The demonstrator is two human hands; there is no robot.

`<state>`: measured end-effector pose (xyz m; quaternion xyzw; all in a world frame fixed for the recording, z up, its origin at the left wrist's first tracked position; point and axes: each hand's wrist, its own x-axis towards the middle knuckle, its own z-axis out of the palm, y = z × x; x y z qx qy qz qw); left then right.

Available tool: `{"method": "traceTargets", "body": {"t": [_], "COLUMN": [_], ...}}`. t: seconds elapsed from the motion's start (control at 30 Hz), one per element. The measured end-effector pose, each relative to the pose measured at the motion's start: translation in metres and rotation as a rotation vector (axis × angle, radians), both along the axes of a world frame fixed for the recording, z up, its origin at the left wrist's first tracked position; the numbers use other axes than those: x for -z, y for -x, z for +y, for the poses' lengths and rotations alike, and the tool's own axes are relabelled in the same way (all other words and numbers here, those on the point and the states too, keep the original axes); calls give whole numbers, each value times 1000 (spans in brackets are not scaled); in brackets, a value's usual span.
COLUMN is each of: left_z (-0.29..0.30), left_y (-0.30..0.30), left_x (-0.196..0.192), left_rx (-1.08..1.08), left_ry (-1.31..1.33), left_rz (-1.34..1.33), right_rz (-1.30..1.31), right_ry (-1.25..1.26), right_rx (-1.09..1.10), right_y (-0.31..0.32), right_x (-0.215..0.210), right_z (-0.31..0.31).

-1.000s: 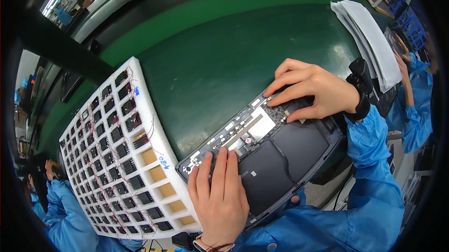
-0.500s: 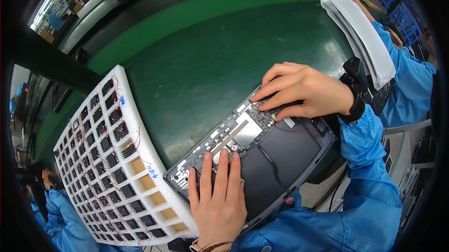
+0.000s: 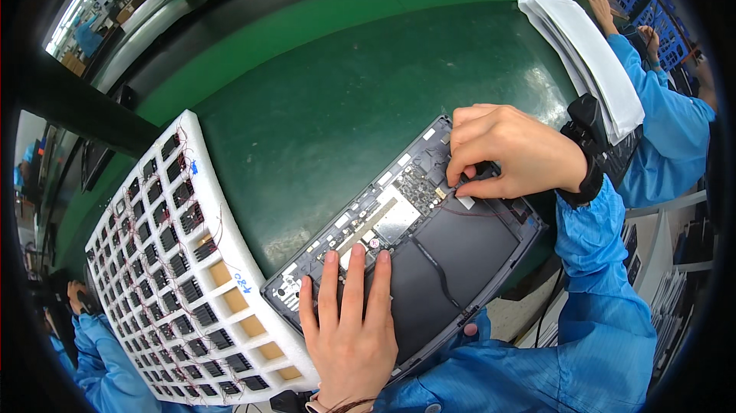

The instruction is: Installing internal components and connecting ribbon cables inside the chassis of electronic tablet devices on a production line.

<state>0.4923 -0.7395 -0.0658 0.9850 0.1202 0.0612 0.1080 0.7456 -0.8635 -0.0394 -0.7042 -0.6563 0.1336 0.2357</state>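
Note:
An opened dark laptop base (image 3: 460, 260) lies on the green mat, its circuit board (image 3: 399, 210) and black battery panels exposed. My left hand (image 3: 353, 321) lies flat on its near left part, fingers spread, touching the board edge. My right hand (image 3: 510, 152) pinches a small dark part at the far right corner of the base, beside a thin red wire. A black strap circles my right wrist.
A white foam tray (image 3: 180, 260) with many cells of small wired parts lies left of the laptop base. A stack of white sheets (image 3: 590, 57) sits at the far right. Another person's blue-sleeved arms (image 3: 659, 106) work at the right edge.
The laptop base has shifted slightly toward me and left. My right hand has closed its fingertips on a small part at the far corner. My left hand stays flat.

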Motion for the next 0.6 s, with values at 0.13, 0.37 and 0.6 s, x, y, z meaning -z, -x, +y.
{"method": "traceTargets", "body": {"t": [0.13, 0.37, 0.6], "left_z": [3, 1, -7], "left_y": [0, -3, -4], "left_x": [1, 7, 3], "left_rx": [8, -16, -63], "left_ry": [22, 30, 31], "left_rz": [-1, 1, 31], "right_rz": [-87, -17, 41], "right_ry": [-70, -48, -22], "right_rx": [-15, -62, -120], "right_y": [1, 0, -1], "right_x": [5, 3, 5], "right_z": [0, -2, 0]}}
